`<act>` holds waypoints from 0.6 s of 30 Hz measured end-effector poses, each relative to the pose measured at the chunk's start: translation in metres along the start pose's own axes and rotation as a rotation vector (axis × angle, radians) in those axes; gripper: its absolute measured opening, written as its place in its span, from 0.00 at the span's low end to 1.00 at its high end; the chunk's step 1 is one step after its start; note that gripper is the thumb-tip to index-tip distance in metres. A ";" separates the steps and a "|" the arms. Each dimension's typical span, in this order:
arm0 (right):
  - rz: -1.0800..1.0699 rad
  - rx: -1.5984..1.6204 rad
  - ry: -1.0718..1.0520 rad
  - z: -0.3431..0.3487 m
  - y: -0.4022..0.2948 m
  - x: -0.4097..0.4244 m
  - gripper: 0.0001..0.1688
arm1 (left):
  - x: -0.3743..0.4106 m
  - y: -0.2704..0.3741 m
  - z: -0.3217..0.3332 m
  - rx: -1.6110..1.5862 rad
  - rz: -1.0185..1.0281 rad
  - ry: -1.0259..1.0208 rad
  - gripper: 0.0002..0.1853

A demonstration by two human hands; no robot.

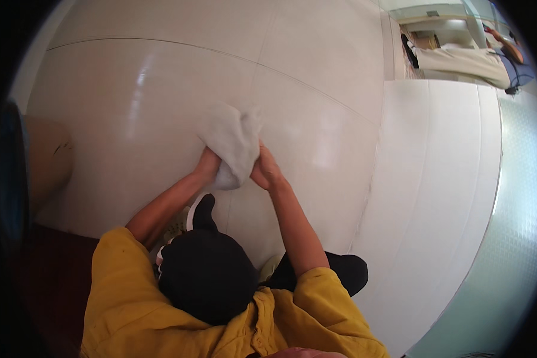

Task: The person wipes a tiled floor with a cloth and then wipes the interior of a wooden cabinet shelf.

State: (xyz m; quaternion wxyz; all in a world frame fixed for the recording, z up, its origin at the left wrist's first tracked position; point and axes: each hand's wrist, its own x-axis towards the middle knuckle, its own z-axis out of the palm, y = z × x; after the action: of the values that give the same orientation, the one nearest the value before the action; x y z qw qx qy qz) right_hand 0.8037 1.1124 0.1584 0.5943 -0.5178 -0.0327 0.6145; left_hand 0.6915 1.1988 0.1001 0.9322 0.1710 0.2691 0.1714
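Observation:
A whitish, folded cloth (232, 138) is gathered between my two hands over the pale tiled floor (161, 89). My left hand (209, 164) is at its near left side, with the fingers hidden under or behind the fabric. On the other side, my right hand (265, 166) grips the edge of the cloth, its fingertips mostly covered. The upper part of the cloth is blurred. Whether the cloth touches the floor I cannot tell.
My dark-clothed knees (208, 273) are close below my hands. A tan rounded object (49, 154) stands at the left. Along the right runs a white panel (420, 170) beside textured glass (505, 223). Another person in light trousers (461, 65) is at the upper right.

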 end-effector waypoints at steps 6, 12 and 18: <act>0.190 -0.390 0.125 0.002 -0.061 0.005 0.19 | 0.003 -0.007 0.002 0.187 -0.024 -0.166 0.21; 0.163 -1.051 0.231 -0.059 -0.175 -0.052 0.20 | 0.014 0.031 0.018 0.688 -0.089 -0.190 0.23; 0.121 -1.342 0.522 -0.132 -0.206 -0.098 0.34 | 0.027 0.077 -0.024 0.744 -0.072 0.012 0.16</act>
State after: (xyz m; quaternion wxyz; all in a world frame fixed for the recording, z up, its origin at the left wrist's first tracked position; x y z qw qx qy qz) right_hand 1.0128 1.0219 0.2911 0.1016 -0.9020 -0.2311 0.3501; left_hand 0.6817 1.2831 0.1006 0.8102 0.4873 0.3243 0.0299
